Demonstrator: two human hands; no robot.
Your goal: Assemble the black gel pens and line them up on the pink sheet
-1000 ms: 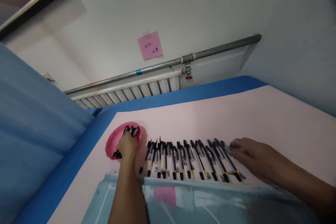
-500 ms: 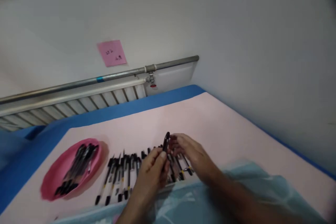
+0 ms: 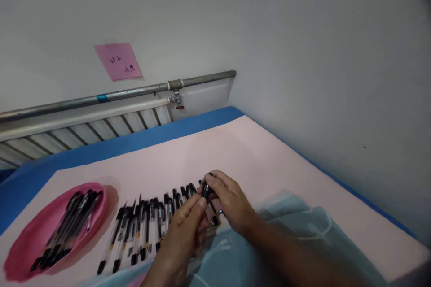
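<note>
A black-capped pen [image 3: 206, 188] is held between my two hands. My left hand [image 3: 185, 224] is closed around its lower part, with the thumb on top. The fingers of my right hand [image 3: 230, 198] pinch the upper, black cap end. Most of the pen's barrel is hidden inside my left hand. Just beyond and to the left of my hands lies a row of pens [image 3: 143, 228], clear-barrelled with black ends, side by side on the pink sheet [image 3: 215, 148]. A few more lie partly hidden beneath my hands.
At the left stands a pink bowl [image 3: 20, 251] with several black pens in it. A crumpled light-blue plastic sheet [image 3: 286, 215] covers the near edge. Behind the blue table edge [image 3: 188, 123] run a radiator [image 3: 111, 128] and a pipe [image 3: 134, 93]; a wall bounds the right.
My right hand's fingers, loosely apart beside the pen before, have closed on its cap end. The view has swung a little to the right, so everything sits further left.
</note>
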